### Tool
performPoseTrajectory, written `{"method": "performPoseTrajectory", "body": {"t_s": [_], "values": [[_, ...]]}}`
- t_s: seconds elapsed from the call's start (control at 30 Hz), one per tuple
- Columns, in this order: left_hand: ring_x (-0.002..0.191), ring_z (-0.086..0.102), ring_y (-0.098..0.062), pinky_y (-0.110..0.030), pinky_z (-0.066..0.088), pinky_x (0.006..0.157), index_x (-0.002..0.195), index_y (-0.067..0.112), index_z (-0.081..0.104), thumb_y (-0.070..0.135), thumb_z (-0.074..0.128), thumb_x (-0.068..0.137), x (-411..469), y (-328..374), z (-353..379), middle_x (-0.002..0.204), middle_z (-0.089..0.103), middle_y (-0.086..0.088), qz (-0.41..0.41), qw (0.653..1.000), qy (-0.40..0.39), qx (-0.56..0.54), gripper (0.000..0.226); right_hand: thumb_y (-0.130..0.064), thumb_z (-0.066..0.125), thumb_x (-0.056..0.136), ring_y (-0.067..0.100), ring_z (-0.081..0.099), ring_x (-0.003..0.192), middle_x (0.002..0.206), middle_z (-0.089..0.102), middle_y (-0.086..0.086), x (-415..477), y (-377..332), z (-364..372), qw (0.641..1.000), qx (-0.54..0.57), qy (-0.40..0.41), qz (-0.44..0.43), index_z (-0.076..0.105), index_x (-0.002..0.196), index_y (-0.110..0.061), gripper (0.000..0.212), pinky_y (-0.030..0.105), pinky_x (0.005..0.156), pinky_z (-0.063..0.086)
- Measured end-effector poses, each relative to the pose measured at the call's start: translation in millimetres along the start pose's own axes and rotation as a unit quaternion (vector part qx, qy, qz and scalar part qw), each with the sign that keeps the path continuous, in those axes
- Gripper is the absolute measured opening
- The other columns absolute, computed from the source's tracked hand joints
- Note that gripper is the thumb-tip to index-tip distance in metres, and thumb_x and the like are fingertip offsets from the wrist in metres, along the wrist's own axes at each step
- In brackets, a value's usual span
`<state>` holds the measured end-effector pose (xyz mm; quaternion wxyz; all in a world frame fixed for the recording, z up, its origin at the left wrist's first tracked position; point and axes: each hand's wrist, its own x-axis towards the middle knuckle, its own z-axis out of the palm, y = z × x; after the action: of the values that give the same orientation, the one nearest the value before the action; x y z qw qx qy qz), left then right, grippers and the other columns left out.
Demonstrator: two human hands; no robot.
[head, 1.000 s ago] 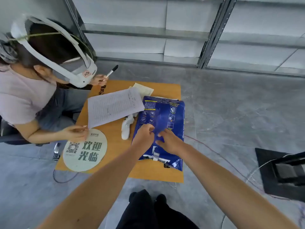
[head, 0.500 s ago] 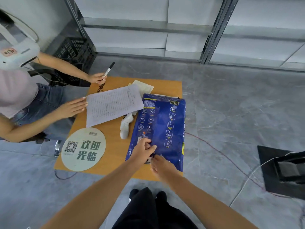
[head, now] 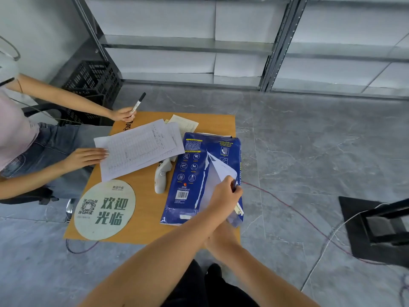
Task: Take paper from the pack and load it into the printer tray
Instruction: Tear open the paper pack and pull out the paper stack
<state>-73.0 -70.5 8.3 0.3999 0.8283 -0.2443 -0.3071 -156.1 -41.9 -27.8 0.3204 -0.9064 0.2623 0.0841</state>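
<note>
The blue paper pack (head: 190, 173) lies lengthwise on the right half of a small orange table (head: 146, 220). Its wrapper is torn open along the top, and white paper (head: 209, 182) shows in the gap. My left hand (head: 225, 194) reaches across and pinches the raised wrapper flap (head: 221, 167) at the pack's right edge. My right hand (head: 221, 234) sits at the pack's near right corner, mostly hidden under my left forearm, so its grip is unclear.
Another person sits at the left, holding a marker (head: 138, 103) and a printed sheet (head: 137, 149). A white controller (head: 161, 176) and a round sign (head: 105, 209) lie on the table. A black device (head: 385, 224) stands on a mat at right; cables (head: 309, 222) cross the floor.
My left hand has pulled the wrapper flap up and to the right, exposing white paper. My right hand has slipped back under my left forearm at the pack's near end.
</note>
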Motion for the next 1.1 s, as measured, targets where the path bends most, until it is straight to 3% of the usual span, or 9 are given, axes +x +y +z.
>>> {"method": "performPoseTrajectory", "body": {"t_s": [0.07, 0.13, 0.2, 0.3, 0.5, 0.7, 0.87, 1.0, 1.1], "values": [[0.081, 0.062, -0.023, -0.034, 0.047, 0.072, 0.098, 0.016, 0.054, 0.039, 0.053, 0.092, -1, -3, -3, 0.085, 0.067, -0.001, -0.004, 0.998, -0.064, -0.003, 0.024, -0.027, 0.043, 0.094, 0.019, 0.044, 0.120, 0.123, 0.054, 0.000, 6, 9, 2, 0.996, 0.019, 0.056, 0.061, 0.048, 0.129, -0.016, 0.037, 0.024, 0.084, 0.048], [0.100, 0.065, -0.020, -0.035, 0.048, 0.087, 0.114, 0.024, 0.053, 0.051, 0.045, 0.093, -11, -11, -12, 0.108, 0.070, -0.003, 0.014, 0.991, -0.136, 0.000, 0.034, -0.030, 0.042, 0.096, 0.023, 0.029, 0.136, 0.148, 0.035, 0.006, 7, 14, 1, 0.992, 0.000, 0.083, 0.093, 0.025, 0.149, -0.012, 0.059, 0.035, 0.102, 0.046], [0.108, 0.063, -0.015, -0.034, 0.049, 0.092, 0.119, 0.028, 0.049, 0.052, 0.040, 0.095, -25, -24, -22, 0.117, 0.067, 0.000, 0.066, 0.985, -0.155, 0.037, 0.035, -0.029, 0.041, 0.098, 0.028, 0.018, 0.146, 0.159, 0.017, 0.012, 2, 13, 2, 0.992, -0.042, 0.060, 0.105, 0.009, 0.154, -0.009, 0.067, 0.037, 0.117, 0.028], [0.108, 0.060, -0.011, -0.031, 0.052, 0.092, 0.122, 0.026, 0.044, 0.042, 0.041, 0.098, -46, -57, -29, 0.123, 0.059, 0.006, 0.115, 0.976, -0.118, 0.142, 0.029, -0.024, 0.040, 0.097, 0.028, 0.012, 0.149, 0.160, 0.014, 0.015, -1, 13, 5, 0.987, -0.091, 0.057, 0.117, 0.010, 0.153, -0.007, 0.065, 0.036, 0.120, 0.015], [0.121, 0.052, -0.020, -0.036, 0.049, 0.097, 0.127, 0.013, 0.048, 0.008, 0.046, 0.092, -63, -112, -38, 0.131, 0.047, -0.001, 0.112, 0.925, -0.159, 0.327, 0.036, -0.014, 0.053, 0.090, 0.030, 0.031, 0.137, 0.147, 0.026, 0.017, -1, 16, -9, 0.980, -0.139, 0.020, 0.138, 0.015, 0.148, -0.002, 0.070, 0.032, 0.106, 0.041], [0.125, 0.057, -0.024, -0.041, 0.045, 0.105, 0.112, 0.012, 0.070, 0.024, 0.079, 0.068, -77, -120, -48, 0.128, 0.065, -0.008, 0.205, 0.853, -0.060, 0.476, 0.047, -0.020, 0.050, 0.094, 0.033, 0.049, 0.123, 0.134, 0.039, 0.021, -1, 18, -31, 0.978, -0.083, -0.023, 0.190, 0.031, 0.140, 0.003, 0.055, 0.036, 0.091, 0.050], [0.135, 0.037, -0.028, -0.040, 0.032, 0.116, 0.134, 0.007, 0.042, 0.019, 0.051, 0.092, -67, -127, -76, 0.147, 0.033, -0.011, 0.097, 0.864, -0.010, 0.494, 0.044, -0.018, 0.051, 0.088, 0.026, 0.055, 0.079, 0.118, 0.055, 0.017, 10, 30, -44, 0.971, 0.083, -0.013, 0.222, 0.055, 0.101, -0.006, 0.018, 0.027, 0.062, 0.039], [0.123, 0.048, -0.026, -0.035, 0.053, 0.095, 0.124, 0.008, 0.044, 0.012, 0.054, 0.090, -53, -128, -94, 0.133, 0.040, -0.008, 0.026, 0.926, 0.029, 0.376, 0.036, -0.017, 0.053, 0.087, 0.022, 0.054, 0.076, 0.112, 0.056, 0.016, 8, 37, -36, 0.964, 0.138, 0.049, 0.224, 0.059, 0.098, -0.006, 0.017, 0.025, 0.054, 0.035], [0.098, 0.055, -0.026, -0.036, 0.054, 0.075, 0.109, 0.010, 0.048, 0.010, 0.053, 0.089, -45, -128, -100, 0.116, 0.047, -0.008, -0.029, 0.952, 0.063, 0.300, 0.020, -0.015, 0.053, 0.087, 0.021, 0.054, 0.074, 0.109, 0.057, 0.012, 6, 37, -31, 0.952, 0.172, 0.092, 0.236, 0.062, 0.098, -0.009, 0.015, 0.026, 0.055, 0.036]]}}
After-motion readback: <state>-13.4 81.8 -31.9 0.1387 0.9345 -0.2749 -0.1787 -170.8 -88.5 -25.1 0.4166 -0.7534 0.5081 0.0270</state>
